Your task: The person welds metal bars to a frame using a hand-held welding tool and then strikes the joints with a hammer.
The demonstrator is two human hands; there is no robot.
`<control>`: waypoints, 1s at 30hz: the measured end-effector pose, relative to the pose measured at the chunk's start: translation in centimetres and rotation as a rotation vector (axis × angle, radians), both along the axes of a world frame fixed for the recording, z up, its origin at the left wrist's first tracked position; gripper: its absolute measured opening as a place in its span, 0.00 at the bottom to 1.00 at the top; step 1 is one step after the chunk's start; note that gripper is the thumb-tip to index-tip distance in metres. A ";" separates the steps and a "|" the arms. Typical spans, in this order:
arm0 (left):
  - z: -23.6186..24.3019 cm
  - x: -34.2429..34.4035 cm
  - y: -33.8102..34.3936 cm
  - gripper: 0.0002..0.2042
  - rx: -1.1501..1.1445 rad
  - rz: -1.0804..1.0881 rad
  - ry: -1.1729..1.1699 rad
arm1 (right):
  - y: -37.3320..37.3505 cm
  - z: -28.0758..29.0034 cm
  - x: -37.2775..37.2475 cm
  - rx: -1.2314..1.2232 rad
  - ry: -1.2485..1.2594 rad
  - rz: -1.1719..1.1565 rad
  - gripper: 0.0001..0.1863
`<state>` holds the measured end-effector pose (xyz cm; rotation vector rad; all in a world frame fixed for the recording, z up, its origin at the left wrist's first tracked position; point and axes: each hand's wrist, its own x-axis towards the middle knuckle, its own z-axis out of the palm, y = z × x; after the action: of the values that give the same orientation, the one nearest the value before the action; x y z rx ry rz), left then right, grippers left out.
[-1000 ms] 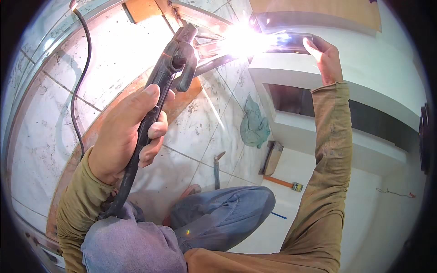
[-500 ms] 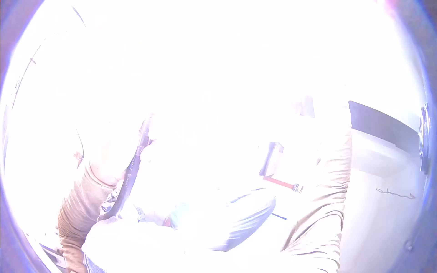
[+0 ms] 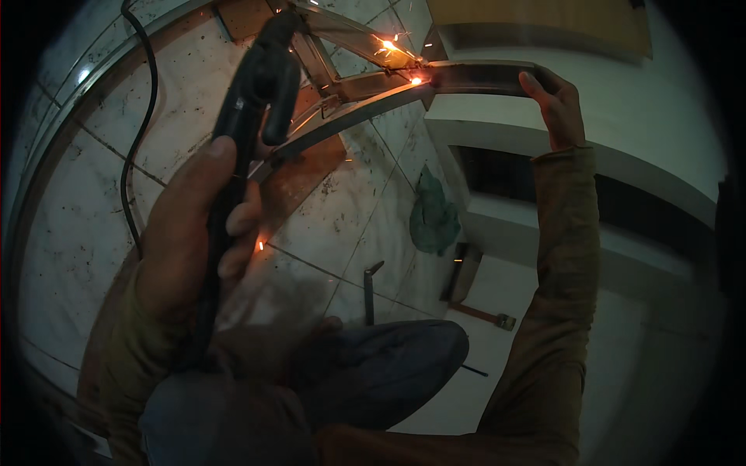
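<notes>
My left hand (image 3: pixel 194 210) is wrapped round the handle of a black welding electrode holder (image 3: pixel 264 85), tilted up and away from me. Whether a rod sits in its jaw is hard to see. At the far right, my right hand (image 3: pixel 563 109) grips the end of a metal bar (image 3: pixel 482 79), thumb on the near side. The bar meets a metal frame (image 3: pixel 365 87) of several joined lengths. Bright sparks (image 3: pixel 388 46) and a glowing orange spot (image 3: pixel 417 81) show close to where they meet.
A black cable (image 3: pixel 148 93) curves over marble-patterned tiles (image 3: pixel 85 186) on the left. A green cloth (image 3: pixel 434 213), a bent metal piece (image 3: pixel 370 295) and a tool with a reddish handle (image 3: pixel 478 312) lie on the floor. A small ember (image 3: pixel 261 245) glows near my left hand.
White glare hid most of the earlier picture; now it is dark and the frame, sparks and both hands show. My right forearm is in about the same place.
</notes>
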<state>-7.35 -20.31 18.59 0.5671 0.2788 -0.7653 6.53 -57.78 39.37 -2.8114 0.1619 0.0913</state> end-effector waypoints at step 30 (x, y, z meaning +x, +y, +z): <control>-1.5 0.3 -1.3 0.22 -0.110 -0.142 -0.055 | 0.2 -0.2 0.1 0.027 -0.011 0.021 0.22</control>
<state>-7.04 -21.57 17.07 0.5070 0.1453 -0.8946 6.58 -57.57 39.15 -2.7862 0.1280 0.0821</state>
